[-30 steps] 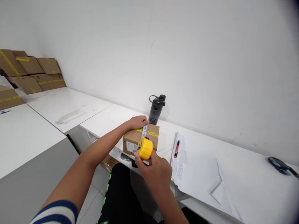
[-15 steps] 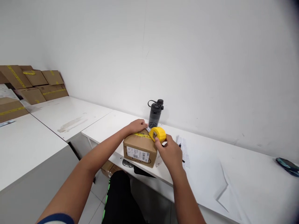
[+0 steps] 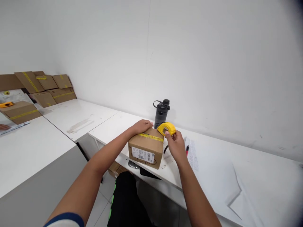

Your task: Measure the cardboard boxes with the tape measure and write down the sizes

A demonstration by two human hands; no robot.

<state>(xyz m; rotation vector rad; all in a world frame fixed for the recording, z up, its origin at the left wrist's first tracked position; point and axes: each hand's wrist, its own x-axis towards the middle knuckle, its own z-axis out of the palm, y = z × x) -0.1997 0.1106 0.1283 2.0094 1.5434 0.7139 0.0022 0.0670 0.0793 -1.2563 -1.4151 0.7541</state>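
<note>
A brown cardboard box [image 3: 145, 145] with yellow tape across its top and a white label on its front sits at the table's front edge. My left hand [image 3: 142, 125] rests on its far left top edge, with the fingers curled over the back and partly hidden. A yellow tape measure [image 3: 169, 127] is pinched in my right hand [image 3: 177, 143], thumb on its near side, at the box's far right top corner. No blade shows out of it. Just behind stands a dark water bottle [image 3: 161, 113] with a loop on its lid.
White papers [image 3: 213, 173] and a red and black pen [image 3: 187, 150] lie on the white table to the right. Taped cartons [image 3: 60, 94] are stacked at far left, where another orange-yellow tape measure [image 3: 6, 104] and another person's hand [image 3: 4, 127] show.
The short stretch of blade seen earlier no longer shows. My right hand has turned the tape measure and brought it to the box's far right corner. The view has swung slightly left.
</note>
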